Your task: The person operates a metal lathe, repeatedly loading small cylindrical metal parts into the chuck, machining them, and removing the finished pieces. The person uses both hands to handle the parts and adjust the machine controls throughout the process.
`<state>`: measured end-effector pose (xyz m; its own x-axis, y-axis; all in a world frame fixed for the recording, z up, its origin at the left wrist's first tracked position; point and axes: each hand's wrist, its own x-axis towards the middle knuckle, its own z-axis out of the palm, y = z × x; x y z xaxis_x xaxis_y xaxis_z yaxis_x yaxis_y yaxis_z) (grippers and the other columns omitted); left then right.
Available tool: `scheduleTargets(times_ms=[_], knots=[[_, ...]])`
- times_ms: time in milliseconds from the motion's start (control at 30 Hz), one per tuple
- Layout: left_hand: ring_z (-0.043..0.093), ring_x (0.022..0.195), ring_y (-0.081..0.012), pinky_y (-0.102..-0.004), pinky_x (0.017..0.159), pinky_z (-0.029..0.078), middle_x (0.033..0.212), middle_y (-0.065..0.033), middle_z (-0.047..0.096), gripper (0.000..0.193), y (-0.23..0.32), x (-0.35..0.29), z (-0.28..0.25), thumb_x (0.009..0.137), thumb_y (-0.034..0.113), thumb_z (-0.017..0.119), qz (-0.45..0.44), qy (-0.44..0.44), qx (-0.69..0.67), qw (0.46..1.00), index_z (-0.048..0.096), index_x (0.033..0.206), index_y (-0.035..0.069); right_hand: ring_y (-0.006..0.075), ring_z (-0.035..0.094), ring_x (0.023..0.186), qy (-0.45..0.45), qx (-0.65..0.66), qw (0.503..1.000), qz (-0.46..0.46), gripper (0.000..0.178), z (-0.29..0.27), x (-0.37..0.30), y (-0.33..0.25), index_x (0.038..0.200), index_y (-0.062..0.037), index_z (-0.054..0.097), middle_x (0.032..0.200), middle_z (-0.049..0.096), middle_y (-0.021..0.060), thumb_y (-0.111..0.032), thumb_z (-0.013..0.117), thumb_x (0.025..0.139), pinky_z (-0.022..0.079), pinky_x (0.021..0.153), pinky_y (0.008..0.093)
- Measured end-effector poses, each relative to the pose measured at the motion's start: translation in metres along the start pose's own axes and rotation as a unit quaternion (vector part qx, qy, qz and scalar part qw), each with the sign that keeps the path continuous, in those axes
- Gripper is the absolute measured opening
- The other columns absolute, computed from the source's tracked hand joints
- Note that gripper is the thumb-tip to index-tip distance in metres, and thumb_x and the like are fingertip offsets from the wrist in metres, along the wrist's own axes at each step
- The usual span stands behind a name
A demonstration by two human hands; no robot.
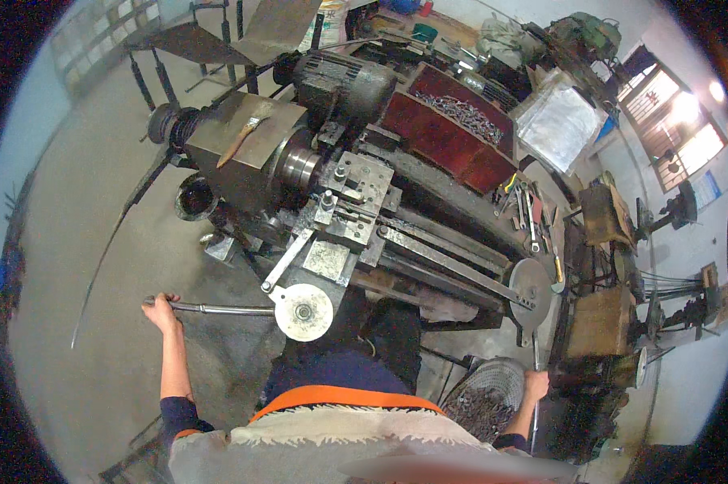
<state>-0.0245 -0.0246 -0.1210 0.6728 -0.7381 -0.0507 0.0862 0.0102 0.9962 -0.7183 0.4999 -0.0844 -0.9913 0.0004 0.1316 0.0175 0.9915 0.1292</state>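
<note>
A lathe fills the middle, its round metal chuck (302, 168) beside a tool block (356, 194) with bolts on top. My left hand (161, 311) is closed round the outer end of a long metal lever (227, 310). That lever runs to a pale round disc (303, 312) at the front of the carriage. Far out on the right, my right hand (535, 385) grips a second lever (536, 351), which comes down from a larger grey disc (533, 292). Any workpiece in the chuck is too small to make out.
A dark red tray (404, 125) holds many small metal parts behind the lathe. Wrenches (533, 218) lie at its right end. A brush (239, 143) rests on the headstock. Below, near my right arm, stands a mesh basket (505, 373) of metal pieces. A chair (190, 42) is far left.
</note>
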Motion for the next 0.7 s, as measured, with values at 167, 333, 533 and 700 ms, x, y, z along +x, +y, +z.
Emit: scheduleTargets(times_ms=[167,333,533,700], knots=[[0.056,0.051,-0.0219,-0.0336,0.049,0.050,0.068,-0.0137,0.052,0.024,-0.007,0.015,0.011,0.069,-0.005,0.047,0.004,0.022,0.059,0.998,0.037,0.091,-0.003,0.0410,0.060,0.084,0.020,0.032,0.999,0.022,0.038,0.001,-0.023,-0.006,0.078,0.0027,0.061,0.084,0.062,0.0252,-0.033,0.057,0.067,0.047,0.076,0.0469],[0.055,0.049,-0.0219,-0.0322,0.047,0.050,0.066,-0.0134,0.052,0.025,-0.018,0.027,0.018,0.069,-0.005,0.046,0.020,0.023,0.027,0.999,0.037,0.093,-0.003,0.0412,0.059,0.086,0.002,0.032,0.999,0.016,0.037,-0.010,-0.031,-0.014,0.079,0.0025,0.062,0.087,0.062,0.0254,-0.032,0.055,0.067,0.047,0.077,0.0464],[0.055,0.051,-0.0212,-0.0320,0.046,0.050,0.070,-0.0142,0.052,0.030,-0.006,0.021,0.015,0.070,-0.005,0.046,0.006,-0.012,0.040,0.999,0.036,0.099,-0.004,0.0394,0.061,0.083,-0.018,0.039,0.999,0.032,0.034,-0.017,-0.015,-0.016,0.080,0.0010,0.062,0.088,0.062,0.0238,-0.031,0.054,0.070,0.048,0.075,0.0459],[0.056,0.056,-0.0196,-0.0321,0.045,0.049,0.073,-0.0125,0.052,0.028,0.022,-0.002,0.005,0.072,-0.001,0.050,-0.032,-0.057,0.095,0.993,0.037,0.097,-0.002,0.0397,0.059,0.081,0.065,-0.013,0.995,-0.071,0.032,0.037,0.069,0.034,0.079,-0.0016,0.057,0.085,0.061,0.0216,-0.032,0.052,0.071,0.047,0.071,0.0482]])
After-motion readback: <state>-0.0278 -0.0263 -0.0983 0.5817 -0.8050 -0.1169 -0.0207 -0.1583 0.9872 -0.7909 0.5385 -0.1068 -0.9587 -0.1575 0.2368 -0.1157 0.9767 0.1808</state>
